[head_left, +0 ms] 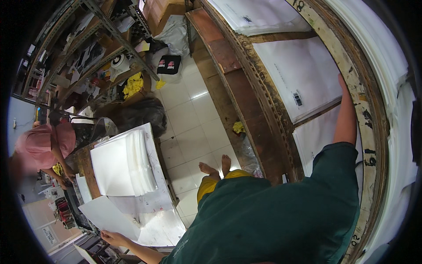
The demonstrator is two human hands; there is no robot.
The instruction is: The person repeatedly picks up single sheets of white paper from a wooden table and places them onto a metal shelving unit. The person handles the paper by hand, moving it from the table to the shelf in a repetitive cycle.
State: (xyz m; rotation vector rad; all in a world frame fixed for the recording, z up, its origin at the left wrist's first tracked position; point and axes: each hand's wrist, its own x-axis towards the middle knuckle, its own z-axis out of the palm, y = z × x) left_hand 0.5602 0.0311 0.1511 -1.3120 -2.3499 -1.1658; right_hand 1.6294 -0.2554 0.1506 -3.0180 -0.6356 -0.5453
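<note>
My left hand [113, 238] pinches the near edge of a blank white sheet [110, 215] at the lower left. That sheet lies slanted beside a thick stack of white sheets [115, 165] on a worktable [158, 224]. My right arm stretches out to the right over a long wooden bench. There my right hand [343, 83] is at the right edge of a white printed sheet [294, 72] with a small barcode. Its fingers are mostly hidden, so their grip does not show.
Another person in a pink shirt [66, 138] leans over the far left end of the worktable. A metal shelf rack [105, 20] stands behind. Along the right runs a curved-looking marked rail [362, 119]. Black plastic [145, 116] lies on the tiled floor [191, 132].
</note>
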